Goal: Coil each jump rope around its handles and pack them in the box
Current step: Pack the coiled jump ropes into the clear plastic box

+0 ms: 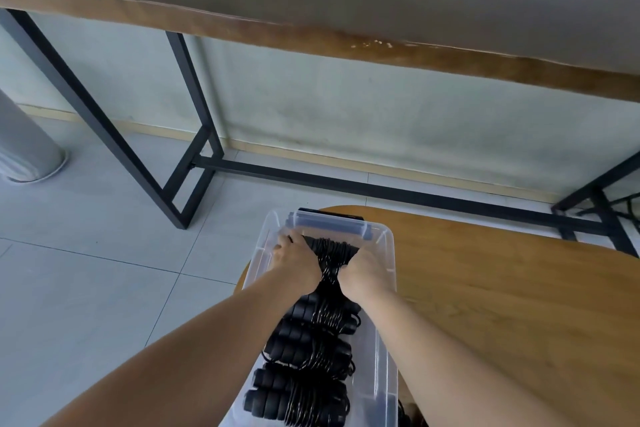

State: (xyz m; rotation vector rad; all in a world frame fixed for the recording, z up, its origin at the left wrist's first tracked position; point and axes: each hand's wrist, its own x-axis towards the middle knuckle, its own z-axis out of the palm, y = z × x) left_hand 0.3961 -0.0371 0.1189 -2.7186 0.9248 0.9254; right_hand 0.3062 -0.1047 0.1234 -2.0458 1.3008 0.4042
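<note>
both hands, left hand [294, 262] and right hand [360, 272], have their grip closed around a coiled jump rope [332, 253] at the far end of the clear box [388, 340] on the wooden surface [502, 305]. it looks light, its cord floppy; the foam handles at either end seem the firmest hold.

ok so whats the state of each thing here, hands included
clear plastic box: open, no lid on, holding coiled ropes
coiled jump rope at the far end: gripped at both ends, being set in
packed jump ropes: coiled, lying in a row
left hand: gripping one end
right hand: gripping the other end
</note>
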